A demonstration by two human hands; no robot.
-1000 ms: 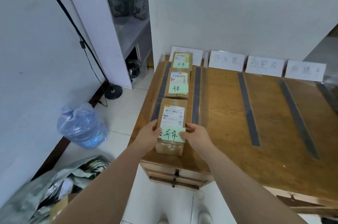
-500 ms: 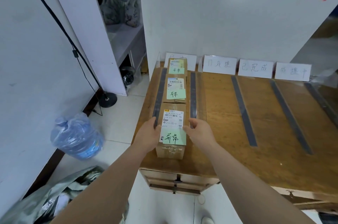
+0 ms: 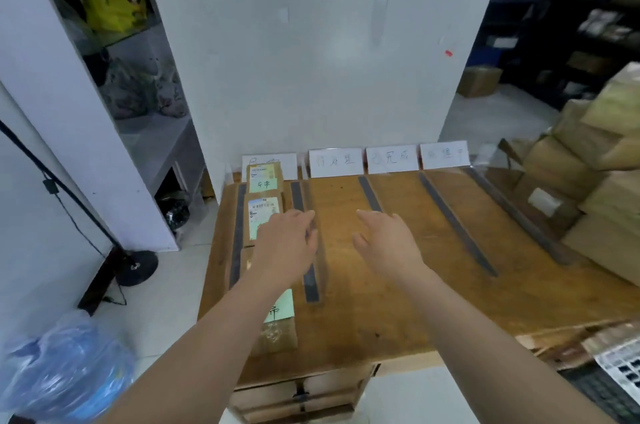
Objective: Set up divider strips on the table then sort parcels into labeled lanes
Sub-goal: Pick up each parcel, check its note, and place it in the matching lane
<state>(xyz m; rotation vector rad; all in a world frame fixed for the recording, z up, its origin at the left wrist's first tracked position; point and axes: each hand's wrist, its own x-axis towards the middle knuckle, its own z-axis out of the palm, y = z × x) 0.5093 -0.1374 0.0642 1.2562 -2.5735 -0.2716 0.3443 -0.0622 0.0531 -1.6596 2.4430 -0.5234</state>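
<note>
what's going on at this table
A person is sorting parcels on a wooden table split into lanes by dark strips, with paper labels standing along the far edge. Three parcels with green notes lie in a row in the leftmost lane. The left hand is open over that lane's right strip. The right hand is open over the next lane. Neither holds anything. More boxes are piled at the right.
</note>
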